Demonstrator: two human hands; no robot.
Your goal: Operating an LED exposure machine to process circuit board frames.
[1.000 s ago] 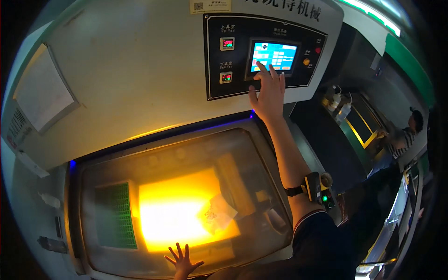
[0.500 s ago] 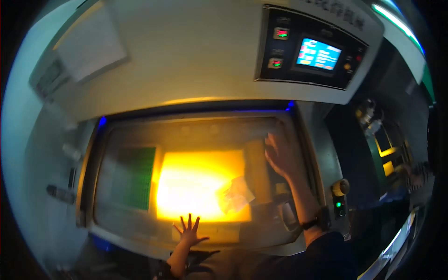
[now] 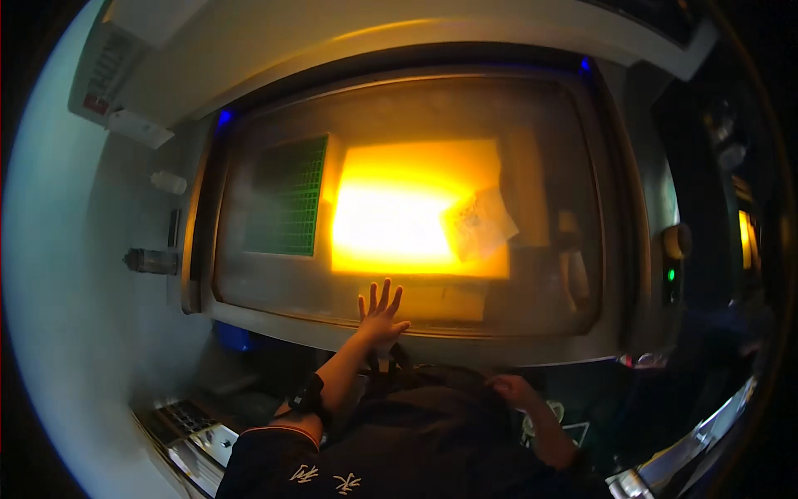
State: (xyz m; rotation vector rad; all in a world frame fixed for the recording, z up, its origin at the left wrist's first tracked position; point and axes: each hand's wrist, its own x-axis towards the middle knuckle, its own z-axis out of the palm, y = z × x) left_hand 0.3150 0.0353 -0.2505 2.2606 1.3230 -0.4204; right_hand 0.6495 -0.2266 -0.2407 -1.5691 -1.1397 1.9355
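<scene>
My left hand point(image 3: 382, 320) is open, its fingers spread over the near edge of a wide framed bed point(image 3: 399, 334) covered in hazy translucent film. Just beyond its fingertips glows a bright yellow rectangle point(image 3: 391, 216). A pale, irregular sheet point(image 3: 482, 224) overlaps the right part of that glow. To its left, a green gridded panel point(image 3: 287, 195) shows under the film. My right hand point(image 3: 514, 389) hangs low beside my body, off the bed's near side; its fingers are dim and blurred, and I see no object in it.
The machine's pale housing point(image 3: 399, 32) spans the far side. A round knob point(image 3: 677, 242) and a green indicator light point(image 3: 671, 274) sit right of the bed. Left of it are a cylindrical fitting point(image 3: 151, 262) and a small white bottle point(image 3: 169, 182).
My right hand has left the bed's far right area and come back beside my body. My left hand stays spread at the near edge. The view has shifted, bringing my torso into sight.
</scene>
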